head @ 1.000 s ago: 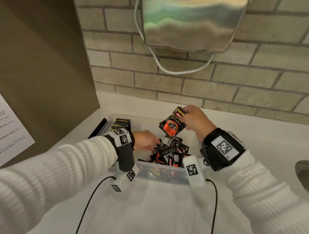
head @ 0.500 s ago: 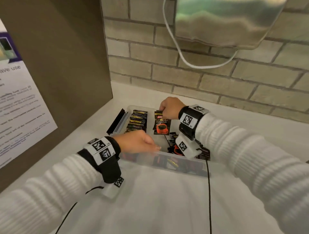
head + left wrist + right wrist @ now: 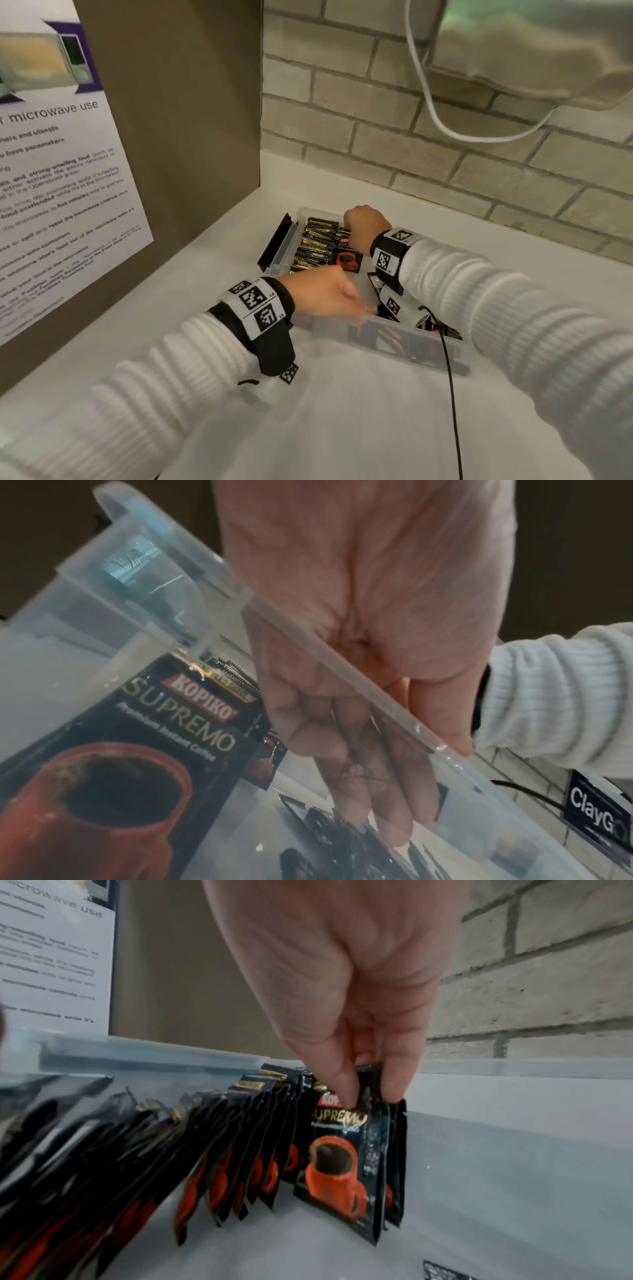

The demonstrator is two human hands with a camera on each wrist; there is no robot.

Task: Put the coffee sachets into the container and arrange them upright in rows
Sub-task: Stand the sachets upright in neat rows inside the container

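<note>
Inside the container (image 3: pixel 424 346), right hand (image 3: pixel 342 988) pinches sachets (image 3: pixel 346 1164); left hand (image 3: pixel 318 294) flat-fingered, empty.

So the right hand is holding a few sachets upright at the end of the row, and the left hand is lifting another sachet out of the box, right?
Not quite. The right hand does pinch sachets upright at the row's end, but the left hand holds no sachet: in the left wrist view its fingers hang straight and empty inside the container.
</note>
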